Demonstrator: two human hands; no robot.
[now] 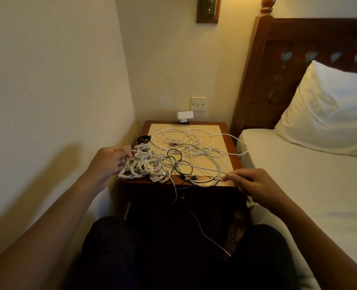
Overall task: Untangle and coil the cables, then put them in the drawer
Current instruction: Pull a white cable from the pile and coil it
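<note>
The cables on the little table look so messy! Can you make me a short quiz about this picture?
1. True or false: the left hand and right hand stretch one thin white cable between them.
2. Which lies at the back left corner of the wooden bedside table? A) small coiled black cable B) a phone C) a cup
3. Fill in: the white pillow lies on the ____.

Key: 1 true; 2 A; 3 bed.
</note>
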